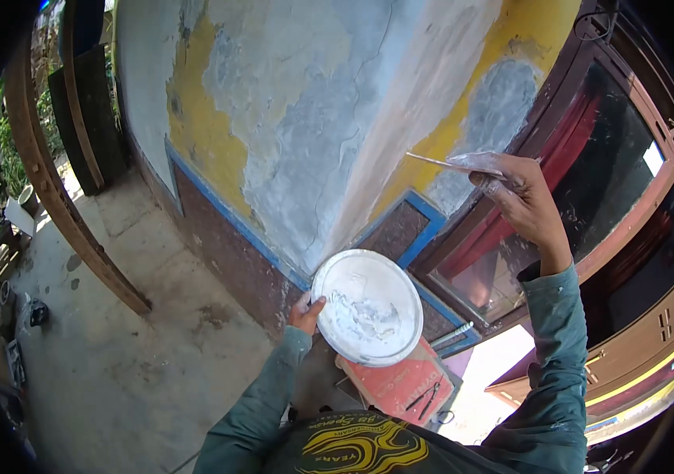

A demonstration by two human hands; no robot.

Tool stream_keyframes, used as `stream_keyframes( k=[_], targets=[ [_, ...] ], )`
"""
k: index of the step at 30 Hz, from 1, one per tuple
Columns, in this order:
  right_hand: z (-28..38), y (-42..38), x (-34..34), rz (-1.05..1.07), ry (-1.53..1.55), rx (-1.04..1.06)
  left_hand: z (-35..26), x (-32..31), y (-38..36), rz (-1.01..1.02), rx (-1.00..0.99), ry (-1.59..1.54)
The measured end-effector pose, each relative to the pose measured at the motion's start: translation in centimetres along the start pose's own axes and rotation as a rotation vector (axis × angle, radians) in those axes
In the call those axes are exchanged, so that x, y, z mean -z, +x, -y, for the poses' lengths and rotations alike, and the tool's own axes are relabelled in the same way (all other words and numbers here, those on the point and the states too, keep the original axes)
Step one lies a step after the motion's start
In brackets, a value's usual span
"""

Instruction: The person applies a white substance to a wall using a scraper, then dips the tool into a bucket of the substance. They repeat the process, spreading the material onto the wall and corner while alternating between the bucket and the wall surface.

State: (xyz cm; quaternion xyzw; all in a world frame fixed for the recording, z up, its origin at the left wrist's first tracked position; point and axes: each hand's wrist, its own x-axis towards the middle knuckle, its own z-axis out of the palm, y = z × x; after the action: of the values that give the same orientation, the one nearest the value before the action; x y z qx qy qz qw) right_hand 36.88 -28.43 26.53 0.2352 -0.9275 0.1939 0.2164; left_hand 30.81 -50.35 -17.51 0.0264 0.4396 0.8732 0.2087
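My left hand (304, 314) grips a round white lid (410, 294) at its left rim, the thumb lying over the edge. White putty (369, 317) is smeared across the lid's lower middle. My right hand (521, 197), raised before the wall near the window, pinches a thin putty scraper (448, 164). Seen nearly edge-on, the scraper points left, its tip overlapping the pale strip at the wall's corner. White residue marks the right fingers. The wall (297, 126) has grey-white patches, peeling yellow paint and a long crack.
Below the lid is a red box (400, 387) with pliers (429, 400) on top. A wooden post (68, 205) stands left on the concrete floor (139, 363). A framed window (590, 150) with a red curtain is at right.
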Motion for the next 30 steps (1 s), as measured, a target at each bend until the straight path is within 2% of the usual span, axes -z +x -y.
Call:
stream_keyframes(
  k=[1, 3, 4, 5, 6, 8, 10, 12, 14, 16, 19, 25, 27, 30],
  targets=[
    [-0.6, -2.4, -1.3, 0.122, -0.004, -0.021, -0.9, 0.0, -0.5, -0.022, 0.031, -0.021],
    [-2.5, -7.5, -4.9, 0.211, -0.098, 0.029, -3.5, -1.0, -1.7, -0.041, 0.072, -0.033],
    [-2.1, -9.4, -6.5, 0.255, -0.101, -0.033, -5.2, -1.7, -2.7, -0.070, 0.073, 0.012],
    [-5.3, -12.8, -9.0, 0.313, -0.126, -0.075, -6.0, -1.8, -3.3, -0.098, 0.071, 0.061],
    [-4.4, -13.7, -10.4, 0.318, -0.045, -0.085, -6.0, -1.6, -3.5, -0.100, 0.087, 0.076],
    [-4.5, -16.2, -12.8, 0.310, -0.120, -0.014, -5.9, -1.2, -4.0, -0.112, 0.062, 0.046],
    [-5.3, -18.7, -14.6, 0.352, -0.105, -0.067, -5.4, -0.1, -4.3, -0.036, 0.071, 0.002],
    [-5.3, -20.2, -15.2, 0.394, -0.096, -0.105, -5.2, 1.0, -4.6, 0.007, 0.093, 0.095],
    [-4.2, -21.2, -15.3, 0.375, -0.028, -0.065, -6.0, 0.1, -6.5, 0.015, 0.103, 0.140],
    [-2.9, -22.1, -15.1, 0.346, -0.034, -0.022, -6.0, -0.3, -7.8, 0.054, 0.121, 0.059],
    [-1.5, -23.4, -15.4, 0.309, -0.097, 0.070, -5.8, 0.6, -9.9, 0.062, 0.143, 0.130],
    [1.8, -26.4, -16.2, 0.328, -0.071, 0.065, -5.2, 1.0, -15.4, 0.066, 0.124, 0.098],
    [3.4, -27.0, -16.3, 0.354, -0.051, -0.018, -5.1, 1.7, -16.8, 0.058, 0.131, 0.079],
    [5.4, -27.8, -16.3, 0.307, -0.067, 0.052, -5.3, 2.5, -18.8, 0.050, 0.125, 0.088]
  ],
)
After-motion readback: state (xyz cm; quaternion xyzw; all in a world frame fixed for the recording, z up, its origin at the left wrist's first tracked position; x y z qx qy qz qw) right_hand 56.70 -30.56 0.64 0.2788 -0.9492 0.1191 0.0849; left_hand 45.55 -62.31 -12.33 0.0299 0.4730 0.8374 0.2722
